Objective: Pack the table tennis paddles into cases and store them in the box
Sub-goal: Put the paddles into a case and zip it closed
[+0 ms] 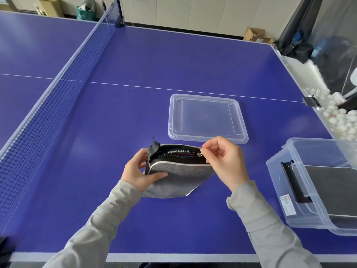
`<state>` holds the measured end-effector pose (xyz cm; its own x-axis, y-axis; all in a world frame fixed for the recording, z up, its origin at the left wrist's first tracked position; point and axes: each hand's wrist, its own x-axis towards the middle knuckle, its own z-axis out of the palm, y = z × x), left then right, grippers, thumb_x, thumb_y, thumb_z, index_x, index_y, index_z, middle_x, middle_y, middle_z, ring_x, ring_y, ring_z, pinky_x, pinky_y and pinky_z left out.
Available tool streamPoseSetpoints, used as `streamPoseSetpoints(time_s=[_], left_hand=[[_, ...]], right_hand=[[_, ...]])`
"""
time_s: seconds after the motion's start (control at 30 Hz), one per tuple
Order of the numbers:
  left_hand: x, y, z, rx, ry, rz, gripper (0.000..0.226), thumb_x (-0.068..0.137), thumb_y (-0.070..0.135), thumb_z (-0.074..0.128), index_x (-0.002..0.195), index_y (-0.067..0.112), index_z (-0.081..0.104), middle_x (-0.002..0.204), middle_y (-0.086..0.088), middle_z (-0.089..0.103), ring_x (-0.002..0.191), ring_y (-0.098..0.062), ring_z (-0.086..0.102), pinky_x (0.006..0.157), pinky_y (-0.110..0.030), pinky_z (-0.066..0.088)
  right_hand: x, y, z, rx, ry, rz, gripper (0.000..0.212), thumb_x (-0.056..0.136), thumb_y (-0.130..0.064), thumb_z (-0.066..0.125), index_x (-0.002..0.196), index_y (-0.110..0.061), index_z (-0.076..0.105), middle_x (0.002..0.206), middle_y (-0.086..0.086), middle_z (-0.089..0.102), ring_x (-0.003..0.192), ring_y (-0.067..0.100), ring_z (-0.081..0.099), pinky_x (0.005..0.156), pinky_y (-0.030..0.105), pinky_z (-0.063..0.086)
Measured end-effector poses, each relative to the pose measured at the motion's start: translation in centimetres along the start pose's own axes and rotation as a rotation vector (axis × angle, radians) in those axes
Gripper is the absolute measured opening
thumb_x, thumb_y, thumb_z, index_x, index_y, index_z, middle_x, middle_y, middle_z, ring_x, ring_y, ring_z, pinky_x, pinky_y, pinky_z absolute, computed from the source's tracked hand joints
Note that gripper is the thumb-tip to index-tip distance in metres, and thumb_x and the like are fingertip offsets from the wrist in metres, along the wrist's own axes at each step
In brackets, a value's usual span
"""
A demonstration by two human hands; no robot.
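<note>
Blue table (pixel 135 60) edge cut off at 6 o'clock; clear box (pixel 316 190) at 3 o'clock runs out of frame, dark case inside only partly readable; box lid (pixel 207 118) lies flat at 12 o'clock from the hands; grey paddle case (pixel 179 174) held over table centre, long axis 9-to-3, zip opening up, contents mostly hidden; left hand (pixel 140 172) curled round its 9 o'clock end; right hand (pixel 225 161) fingers curled, thumb and forefinger pinching zipper pull (pixel 200 154).
</note>
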<state>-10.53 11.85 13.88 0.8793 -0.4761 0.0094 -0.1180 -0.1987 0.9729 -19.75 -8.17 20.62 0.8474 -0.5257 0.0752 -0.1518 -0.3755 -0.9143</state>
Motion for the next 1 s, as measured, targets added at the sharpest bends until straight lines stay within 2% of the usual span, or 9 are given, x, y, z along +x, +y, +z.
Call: streamPoseSetpoints(time_s=[0.1, 0.23, 0.33, 0.43, 0.53, 0.63, 0.73, 0.83, 1.0], left_hand=[[-0.5, 0.6, -0.5, -0.067, 0.018, 0.016, 0.051, 0.044, 0.039, 0.081, 0.09, 0.036, 0.059, 0.089, 0.017, 0.068, 0.091, -0.003, 0.063, 0.086, -0.012, 0.045], [-1.0, 0.7, -1.3, -0.114, 0.045, 0.042, 0.051, 0.045, 0.035, 0.082, 0.092, 0.036, 0.061, 0.091, 0.017, 0.067, 0.092, -0.004, 0.063, 0.085, -0.015, 0.048], [-1.2, 0.6, -1.9, -0.141, 0.077, 0.016, 0.053, 0.043, 0.032, 0.083, 0.09, 0.023, 0.059, 0.082, 0.02, 0.066, 0.081, 0.002, 0.061, 0.076, -0.009, 0.046], [-1.4, 0.2, -2.6, -0.157, 0.1, -0.012, 0.048, 0.043, 0.024, 0.085, 0.084, 0.024, 0.06, 0.075, 0.02, 0.064, 0.073, 0.005, 0.059, 0.069, -0.005, 0.043], [-1.6, 0.1, -3.1, -0.187, 0.1, -0.033, 0.044, 0.041, 0.032, 0.082, 0.08, 0.033, 0.062, 0.076, 0.019, 0.065, 0.074, 0.002, 0.06, 0.07, -0.007, 0.045], [-1.6, 0.1, -3.1, -0.224, 0.098, -0.046, 0.05, 0.039, 0.031, 0.082, 0.083, 0.024, 0.06, 0.075, 0.018, 0.065, 0.074, 0.002, 0.06, 0.07, -0.008, 0.045], [-1.6, 0.2, -2.9, -0.249, 0.104, -0.049, 0.048, 0.039, 0.02, 0.086, 0.08, 0.025, 0.062, 0.072, 0.019, 0.065, 0.07, 0.004, 0.059, 0.066, -0.007, 0.044], [-1.5, 0.4, -2.6, -0.282, 0.114, -0.068, 0.044, 0.043, 0.006, 0.081, 0.081, 0.016, 0.061, 0.064, 0.021, 0.063, 0.061, 0.006, 0.055, 0.059, -0.004, 0.039], [-1.5, 1.1, -1.6, -0.292, 0.094, -0.102, 0.043, 0.044, 0.009, 0.081, 0.081, 0.022, 0.062, 0.069, 0.019, 0.066, 0.066, 0.004, 0.061, 0.065, -0.009, 0.046]], right_hand=[[-0.4, -0.7, 0.6, -0.059, -0.066, -0.035, 0.008, 0.078, -0.005, 0.071, 0.078, -0.01, 0.065, 0.062, -0.01, 0.058, 0.057, 0.003, 0.053, 0.06, 0.011, 0.043], [-0.6, -1.7, 1.7, -0.145, -0.086, -0.116, 0.013, 0.076, -0.006, 0.073, 0.074, -0.013, 0.063, 0.062, -0.01, 0.058, 0.059, 0.006, 0.053, 0.059, 0.01, 0.041], [-0.5, -2.3, 2.8, -0.199, -0.032, -0.189, 0.016, 0.074, -0.006, 0.073, 0.069, -0.014, 0.061, 0.06, -0.01, 0.058, 0.06, 0.008, 0.055, 0.057, 0.009, 0.04], [-0.5, -2.8, 3.7, -0.195, -0.035, -0.161, 0.017, 0.074, -0.006, 0.073, 0.067, -0.015, 0.06, 0.057, -0.013, 0.056, 0.057, 0.005, 0.054, 0.056, 0.008, 0.039], [-0.7, -3.1, 4.4, -0.184, -0.047, -0.126, 0.015, 0.075, -0.008, 0.074, 0.068, -0.014, 0.061, 0.057, -0.012, 0.056, 0.057, 0.005, 0.055, 0.056, 0.008, 0.041], [-0.7, -3.4, 4.6, -0.189, -0.039, -0.094, 0.014, 0.075, -0.01, 0.074, 0.068, -0.014, 0.062, 0.058, -0.01, 0.06, 0.056, 0.009, 0.06, 0.057, 0.012, 0.045], [-0.7, -3.6, 4.9, -0.169, 0.026, -0.04, 0.014, 0.074, -0.011, 0.074, 0.066, -0.015, 0.063, 0.058, -0.004, 0.064, 0.054, 0.016, 0.064, 0.059, 0.026, 0.052], [-1.0, -3.7, 6.0, -0.176, 0.132, -0.043, 0.015, 0.074, -0.01, 0.073, 0.065, -0.017, 0.063, 0.056, -0.004, 0.065, 0.053, 0.017, 0.065, 0.062, 0.033, 0.054], [-1.9, -4.7, 9.4, -0.208, 0.134, -0.113, 0.016, 0.075, -0.011, 0.071, 0.065, -0.019, 0.061, 0.056, -0.01, 0.061, 0.063, 0.011, 0.062, 0.063, 0.023, 0.048]])
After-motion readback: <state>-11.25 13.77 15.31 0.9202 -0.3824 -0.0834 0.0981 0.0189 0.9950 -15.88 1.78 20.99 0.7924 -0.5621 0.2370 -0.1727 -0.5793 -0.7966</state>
